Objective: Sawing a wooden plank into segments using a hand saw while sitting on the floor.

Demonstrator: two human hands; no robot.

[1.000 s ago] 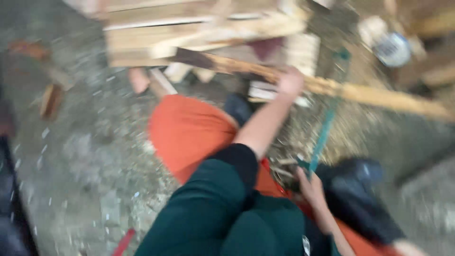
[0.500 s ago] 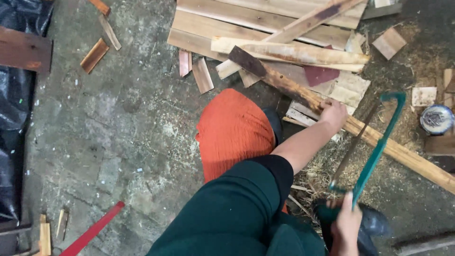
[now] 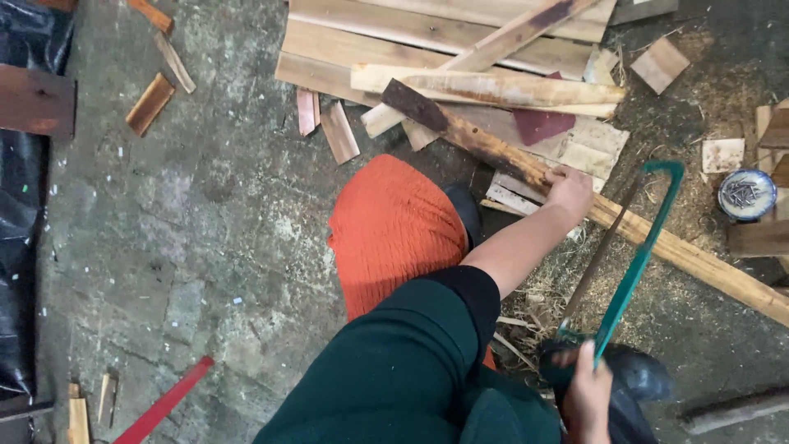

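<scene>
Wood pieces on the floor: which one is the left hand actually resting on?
The long dark-ended beam running diagonally toward the lower right. The left hand presses on it; the paler planks lie stacked behind, untouched.

green saw (image 3: 637, 255) lifted, blade off plank (image 3: 625, 222)

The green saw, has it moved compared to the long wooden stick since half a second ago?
Yes. The green saw has swung in over the long wooden stick; earlier only its tip reached that stick.

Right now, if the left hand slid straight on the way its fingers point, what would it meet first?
The left hand already rests on the long stick. Past it, probably the pale offcuts of the plank pile, though depth is unclear.
</scene>
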